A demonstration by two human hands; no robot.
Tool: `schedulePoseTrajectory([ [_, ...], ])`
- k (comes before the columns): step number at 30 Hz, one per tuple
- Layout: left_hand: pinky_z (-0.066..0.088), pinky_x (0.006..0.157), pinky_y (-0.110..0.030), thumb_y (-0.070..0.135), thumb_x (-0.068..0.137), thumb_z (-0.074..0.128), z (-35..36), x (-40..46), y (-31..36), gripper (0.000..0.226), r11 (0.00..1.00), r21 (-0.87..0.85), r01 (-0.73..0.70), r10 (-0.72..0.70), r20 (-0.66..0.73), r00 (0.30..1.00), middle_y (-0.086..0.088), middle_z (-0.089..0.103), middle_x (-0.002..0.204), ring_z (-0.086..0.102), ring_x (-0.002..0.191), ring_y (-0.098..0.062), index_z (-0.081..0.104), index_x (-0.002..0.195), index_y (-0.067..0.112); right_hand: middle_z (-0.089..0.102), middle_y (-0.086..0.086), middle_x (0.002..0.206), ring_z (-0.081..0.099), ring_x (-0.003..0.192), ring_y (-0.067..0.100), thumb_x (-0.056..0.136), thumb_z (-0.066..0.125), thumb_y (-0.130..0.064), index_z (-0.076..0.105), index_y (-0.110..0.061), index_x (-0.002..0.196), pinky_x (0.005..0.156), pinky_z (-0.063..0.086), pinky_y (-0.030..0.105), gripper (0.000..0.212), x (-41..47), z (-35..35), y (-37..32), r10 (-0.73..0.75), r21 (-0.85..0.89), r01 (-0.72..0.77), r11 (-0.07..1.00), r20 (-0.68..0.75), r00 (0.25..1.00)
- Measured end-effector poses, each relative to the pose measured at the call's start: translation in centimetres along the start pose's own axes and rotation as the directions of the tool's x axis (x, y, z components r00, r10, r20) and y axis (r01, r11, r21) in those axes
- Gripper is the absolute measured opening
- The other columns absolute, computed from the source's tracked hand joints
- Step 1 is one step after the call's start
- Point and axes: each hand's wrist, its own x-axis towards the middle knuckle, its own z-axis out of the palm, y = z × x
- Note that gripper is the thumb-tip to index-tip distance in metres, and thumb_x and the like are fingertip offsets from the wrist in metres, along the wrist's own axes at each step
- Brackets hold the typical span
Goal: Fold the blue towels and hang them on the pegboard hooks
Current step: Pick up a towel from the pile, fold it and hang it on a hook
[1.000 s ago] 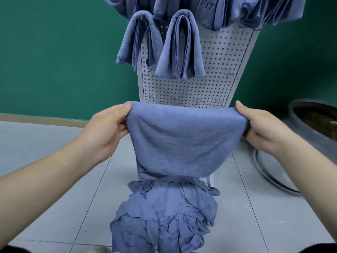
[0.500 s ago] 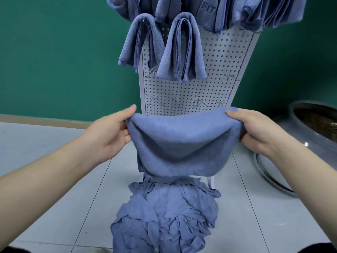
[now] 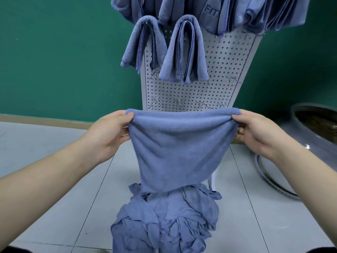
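I hold a blue towel (image 3: 180, 147) doubled over and stretched flat in front of the white pegboard (image 3: 218, 70). My left hand (image 3: 109, 132) pinches its top left corner and my right hand (image 3: 255, 132) pinches its top right corner. Its lower edge hangs just above a crumpled pile of blue towels (image 3: 164, 220) on the floor. Two folded towels (image 3: 184, 52) hang on hooks at the board's left, and several more hang along the top row (image 3: 237, 13). Bare metal hooks (image 3: 202, 104) stick out of the board just above the held towel.
A green wall (image 3: 63, 61) stands behind the board. A large grey ceramic pot (image 3: 313, 128) sits on the tiled floor at the right, close to my right forearm. Grey floor tiles (image 3: 63, 207) spread to the left of the pile.
Both hands drew apart and pulled the sagging top edge of the towel taut and straight. The towel now hangs flatter and a little longer toward the pile.
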Motion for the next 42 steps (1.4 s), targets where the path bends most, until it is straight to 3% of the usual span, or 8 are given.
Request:
schedulePoseTrajectory([
  [5, 0.053, 0.101, -0.031, 0.018, 0.105, 0.055, -0.7, 0.6, 0.1, 0.019, 0.985, -0.001, -0.172, 0.171, -0.067, 0.983, -0.004, 0.076, 0.117, 0.071, 0.107, -0.015, 0.07, 0.113, 0.009, 0.075, 0.001, 0.097, 0.069, 0.084, 0.013, 0.105, 0.052, -0.012, 0.072, -0.012, 0.11, 0.08, 0.054, 0.027, 0.021, 0.1, -0.3, 0.0, 0.009, 0.032, -0.01, 0.999, 0.013, 1.0],
  [8, 0.049, 0.106, -0.031, 0.019, 0.106, 0.055, -0.9, 0.7, 0.5, 0.019, 0.97, 0.008, -0.241, 0.241, -0.096, 0.966, -0.002, 0.074, 0.124, 0.067, 0.119, -0.011, 0.071, 0.113, 0.012, 0.074, -0.004, 0.095, 0.066, 0.09, 0.011, 0.104, 0.056, -0.016, 0.072, -0.015, 0.105, 0.09, 0.05, 0.026, 0.016, 0.3, -0.3, 0.1, 0.016, 0.071, -0.016, 0.997, -0.006, 1.0],
  [12, 0.05, 0.106, -0.035, 0.02, 0.108, 0.052, -0.9, 0.6, 1.0, 0.019, 0.951, 0.019, -0.308, 0.309, -0.082, 0.948, -0.012, 0.072, 0.123, 0.067, 0.108, -0.018, 0.069, 0.105, 0.011, 0.072, -0.005, 0.11, 0.062, 0.105, 0.013, 0.102, 0.06, -0.019, 0.073, -0.019, 0.109, 0.099, 0.046, 0.032, 0.015, 0.3, -0.2, -0.1, -0.022, 0.077, 0.024, 0.997, -0.026, 0.999],
  [21, 0.048, 0.075, -0.035, 0.037, 0.106, 0.055, -0.5, 0.0, 1.4, 0.032, 0.947, 0.001, -0.32, 0.315, -0.18, 0.932, -0.005, 0.062, 0.086, 0.054, 0.084, -0.02, 0.057, 0.079, 0.02, 0.069, 0.007, 0.129, 0.062, 0.116, 0.02, 0.097, 0.059, -0.022, 0.069, -0.011, 0.126, 0.115, 0.041, 0.042, 0.033, -0.9, 0.3, -0.9, -0.119, 0.153, 0.103, 0.983, 0.102, 0.988],
  [24, 0.049, 0.081, -0.039, 0.04, 0.104, 0.058, -0.6, -0.3, 1.6, 0.033, 0.949, -0.026, -0.315, 0.302, -0.216, 0.928, -0.01, 0.062, 0.092, 0.056, 0.087, -0.021, 0.06, 0.08, 0.018, 0.061, 0.018, 0.143, 0.061, 0.118, 0.023, 0.096, 0.058, -0.024, 0.061, 0.0, 0.137, 0.118, 0.036, 0.047, 0.047, -1.2, 0.4, -1.1, -0.153, 0.143, 0.136, 0.98, 0.115, 0.982],
  [31, 0.057, 0.076, -0.029, 0.012, 0.101, 0.062, -0.5, -0.4, 1.6, 0.013, 0.948, -0.042, -0.316, 0.313, -0.063, 0.948, -0.004, 0.076, 0.102, 0.07, 0.088, -0.017, 0.072, 0.109, 0.01, 0.07, 0.013, 0.126, 0.065, 0.111, 0.025, 0.103, 0.054, -0.021, 0.067, -0.006, 0.128, 0.106, 0.047, 0.049, 0.032, -1.6, 0.2, -1.4, -0.19, 0.126, 0.178, 0.976, 0.09, 0.978],
  [37, 0.056, 0.071, -0.03, 0.01, 0.1, 0.063, -0.5, 0.1, 1.0, 0.01, 0.938, 0.019, -0.345, 0.343, -0.162, 0.925, -0.005, 0.074, 0.094, 0.068, 0.081, -0.016, 0.071, 0.105, 0.005, 0.068, 0.021, 0.131, 0.066, 0.109, 0.028, 0.104, 0.053, -0.012, 0.065, 0.0, 0.131, 0.092, 0.054, 0.044, 0.032, -1.6, -0.4, -1.6, -0.238, 0.094, 0.234, 0.968, 0.035, 0.971],
  [42, 0.055, 0.075, -0.03, 0.018, 0.105, 0.058, -0.1, 0.1, 1.2, 0.02, 0.929, 0.016, -0.369, 0.365, -0.191, 0.911, -0.008, 0.07, 0.098, 0.063, 0.088, -0.019, 0.066, 0.087, 0.013, 0.073, 0.012, 0.114, 0.068, 0.1, 0.024, 0.099, 0.058, -0.002, 0.069, -0.005, 0.121, 0.08, 0.057, 0.031, 0.025, -1.8, -0.6, -1.3, -0.304, 0.097, 0.304, 0.948, -0.016, 0.952],
])
